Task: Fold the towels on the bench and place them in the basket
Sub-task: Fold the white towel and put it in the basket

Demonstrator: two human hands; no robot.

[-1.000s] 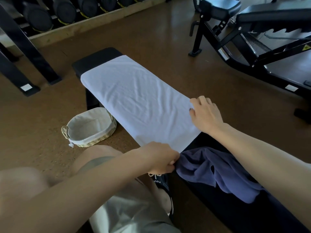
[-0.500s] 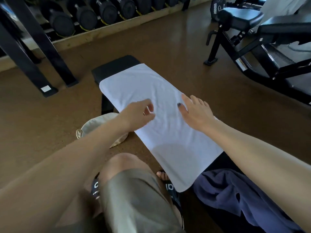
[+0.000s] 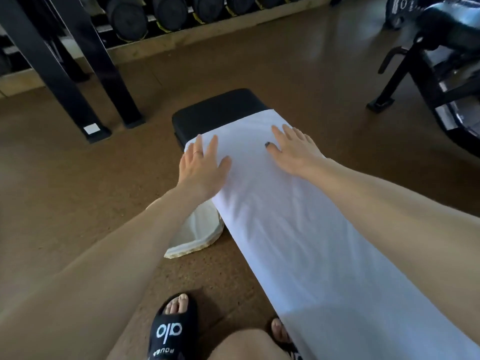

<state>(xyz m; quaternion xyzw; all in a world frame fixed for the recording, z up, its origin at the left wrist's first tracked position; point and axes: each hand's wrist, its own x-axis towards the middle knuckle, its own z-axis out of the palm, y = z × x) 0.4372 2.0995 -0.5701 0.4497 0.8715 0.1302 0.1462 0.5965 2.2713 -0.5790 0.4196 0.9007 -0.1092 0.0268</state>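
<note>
A white towel (image 3: 293,229) lies spread lengthwise along the black bench (image 3: 218,113), whose far end shows bare. My left hand (image 3: 202,165) rests flat on the towel's far left corner, fingers straight. My right hand (image 3: 296,149) lies flat on the towel's far right side, fingers spread. The basket (image 3: 197,235), cream-lined with a woven rim, sits on the floor left of the bench, partly hidden behind my left forearm. The dark purple towel is out of view.
A black rack's legs (image 3: 85,81) and a row of dumbbells (image 3: 166,11) stand at the back left. Another black gym machine (image 3: 428,61) is at the right. My feet in black slides (image 3: 171,328) stand on the brown floor beside the bench.
Both hands let go of the towel's near edge and slid up along it to the far end, now flat on it. The view moved forward, losing the purple towel.
</note>
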